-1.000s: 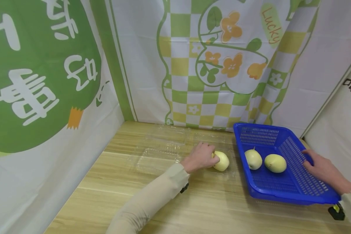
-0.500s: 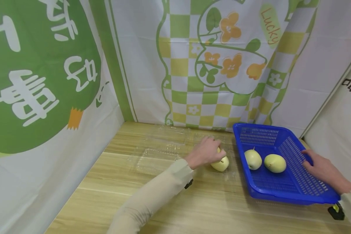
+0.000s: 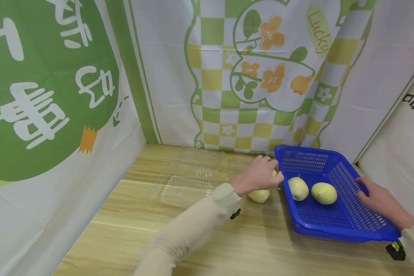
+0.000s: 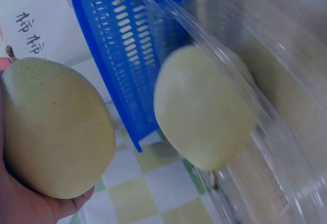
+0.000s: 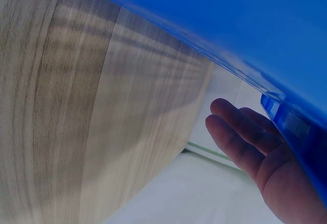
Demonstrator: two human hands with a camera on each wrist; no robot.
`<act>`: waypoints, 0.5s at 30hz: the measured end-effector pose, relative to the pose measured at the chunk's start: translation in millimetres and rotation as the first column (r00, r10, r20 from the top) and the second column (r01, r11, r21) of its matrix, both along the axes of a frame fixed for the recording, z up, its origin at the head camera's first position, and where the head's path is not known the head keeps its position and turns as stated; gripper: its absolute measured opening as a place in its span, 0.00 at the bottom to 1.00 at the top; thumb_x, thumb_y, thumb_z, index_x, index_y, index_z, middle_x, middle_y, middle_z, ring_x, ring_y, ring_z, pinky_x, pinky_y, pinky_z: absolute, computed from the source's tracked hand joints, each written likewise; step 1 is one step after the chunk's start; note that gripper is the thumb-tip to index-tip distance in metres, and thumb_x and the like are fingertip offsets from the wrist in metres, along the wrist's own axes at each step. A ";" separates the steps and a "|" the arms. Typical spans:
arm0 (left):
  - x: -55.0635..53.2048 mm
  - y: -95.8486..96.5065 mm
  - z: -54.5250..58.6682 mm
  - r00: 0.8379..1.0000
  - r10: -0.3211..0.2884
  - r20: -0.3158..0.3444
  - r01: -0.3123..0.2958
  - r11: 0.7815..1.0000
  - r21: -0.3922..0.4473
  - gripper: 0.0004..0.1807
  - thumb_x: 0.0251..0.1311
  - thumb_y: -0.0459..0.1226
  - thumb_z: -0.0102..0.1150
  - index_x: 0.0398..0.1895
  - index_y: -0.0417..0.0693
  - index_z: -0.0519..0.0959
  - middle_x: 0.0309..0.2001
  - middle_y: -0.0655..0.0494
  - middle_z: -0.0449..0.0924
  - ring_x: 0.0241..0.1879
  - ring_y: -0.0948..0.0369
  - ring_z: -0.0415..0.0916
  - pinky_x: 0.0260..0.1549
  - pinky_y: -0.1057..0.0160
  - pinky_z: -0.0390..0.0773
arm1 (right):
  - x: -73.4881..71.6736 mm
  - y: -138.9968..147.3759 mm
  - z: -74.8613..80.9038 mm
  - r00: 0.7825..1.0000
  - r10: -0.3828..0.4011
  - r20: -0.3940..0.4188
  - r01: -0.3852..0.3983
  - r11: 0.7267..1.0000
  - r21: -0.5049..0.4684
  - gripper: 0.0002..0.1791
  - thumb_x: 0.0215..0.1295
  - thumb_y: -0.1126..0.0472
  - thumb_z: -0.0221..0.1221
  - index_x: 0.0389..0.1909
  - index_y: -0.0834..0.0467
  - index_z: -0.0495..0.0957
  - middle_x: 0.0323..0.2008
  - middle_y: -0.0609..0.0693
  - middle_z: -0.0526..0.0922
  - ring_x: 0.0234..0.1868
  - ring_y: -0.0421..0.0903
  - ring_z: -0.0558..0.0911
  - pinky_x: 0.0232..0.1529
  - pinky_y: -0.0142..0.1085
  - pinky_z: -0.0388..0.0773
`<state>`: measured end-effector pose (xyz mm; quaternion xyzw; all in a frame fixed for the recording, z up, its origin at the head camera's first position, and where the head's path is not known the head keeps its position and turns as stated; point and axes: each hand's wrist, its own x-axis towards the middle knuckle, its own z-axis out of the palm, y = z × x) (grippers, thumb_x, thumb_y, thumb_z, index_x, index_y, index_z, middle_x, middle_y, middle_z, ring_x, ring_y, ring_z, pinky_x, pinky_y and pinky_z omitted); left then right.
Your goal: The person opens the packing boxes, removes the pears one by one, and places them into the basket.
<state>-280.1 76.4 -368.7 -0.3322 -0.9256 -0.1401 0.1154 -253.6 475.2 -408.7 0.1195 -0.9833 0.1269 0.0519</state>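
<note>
My left hand [image 3: 258, 174] grips a pale yellow pear [image 4: 59, 127], stem showing, at the left rim of a blue plastic basket [image 3: 344, 231]. From above, the hand hides most of this pear. Below it, a second pear [image 3: 259, 196] lies in a clear plastic container [image 4: 278, 132]. Inside the basket are two more pears, one upright [image 3: 298, 189] and one on its side [image 3: 324, 193]. My right hand [image 3: 382, 199] holds the basket's right rim, thumb over the inside. In the right wrist view its fingers [image 5: 240, 137] reach beneath the rim.
Another clear clamshell container [image 3: 186, 188] lies open on the wooden table [image 3: 131, 230], left of the left hand. A printed curtain [image 3: 213, 88] hangs behind the table, and a white and green cloth [image 3: 100, 172] borders its left side.
My left hand has lifted a pear out of the container and carried it right to the basket's edge, leaving one pear behind. The right hand and basket stay nearly still.
</note>
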 end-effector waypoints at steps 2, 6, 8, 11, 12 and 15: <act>1.6 5.1 1.7 1.000 -0.005 0.014 0.004 1.000 0.018 0.12 0.65 0.50 0.43 0.36 0.59 0.76 0.38 0.65 0.77 0.42 0.63 0.72 0.47 0.68 0.69 | 0.3 -0.4 0.0 1.000 -0.004 0.010 0.004 1.000 -0.001 0.25 0.68 0.63 0.51 0.60 0.76 0.62 0.54 0.82 0.69 0.50 0.79 0.73 0.41 0.64 0.73; 4.7 16.3 4.7 1.000 -0.007 0.025 0.006 1.000 0.027 0.11 0.64 0.51 0.44 0.37 0.60 0.76 0.38 0.65 0.75 0.40 0.63 0.70 0.42 0.69 0.69 | 0.1 -0.2 -0.6 1.000 0.001 0.005 -0.001 1.000 -0.010 0.24 0.68 0.64 0.51 0.59 0.76 0.63 0.53 0.82 0.70 0.48 0.77 0.75 0.40 0.63 0.74; 5.5 22.3 6.1 1.000 -0.008 0.011 0.008 1.000 0.023 0.12 0.64 0.51 0.44 0.37 0.60 0.76 0.38 0.65 0.75 0.40 0.64 0.70 0.40 0.70 0.69 | 0.1 0.1 -0.8 1.000 0.003 0.001 -0.003 1.000 -0.012 0.24 0.68 0.64 0.51 0.59 0.76 0.64 0.53 0.82 0.71 0.47 0.76 0.76 0.39 0.62 0.74; 6.2 30.5 8.2 1.000 -0.017 -0.008 0.017 1.000 0.011 0.12 0.64 0.51 0.44 0.37 0.60 0.77 0.38 0.66 0.76 0.40 0.65 0.70 0.43 0.70 0.68 | 0.1 0.3 -0.9 1.000 0.003 -0.006 -0.003 1.000 -0.013 0.23 0.68 0.64 0.51 0.59 0.76 0.64 0.52 0.81 0.72 0.45 0.73 0.78 0.38 0.61 0.75; 6.1 33.2 8.9 0.999 -0.021 -0.023 0.022 1.000 0.005 0.12 0.64 0.51 0.44 0.36 0.60 0.77 0.38 0.66 0.76 0.41 0.65 0.71 0.44 0.70 0.68 | 0.1 0.1 -0.8 1.000 0.003 -0.008 -0.003 1.000 -0.011 0.23 0.68 0.64 0.52 0.58 0.75 0.64 0.52 0.81 0.72 0.45 0.73 0.78 0.38 0.61 0.75; 6.8 41.1 11.7 0.999 -0.028 -0.040 0.028 1.000 -0.013 0.11 0.64 0.51 0.44 0.35 0.61 0.77 0.37 0.67 0.76 0.41 0.66 0.71 0.45 0.71 0.67 | -0.5 0.0 -0.6 1.000 0.008 -0.021 -0.008 1.000 -0.009 0.23 0.67 0.64 0.52 0.58 0.75 0.65 0.51 0.81 0.72 0.45 0.74 0.77 0.38 0.62 0.74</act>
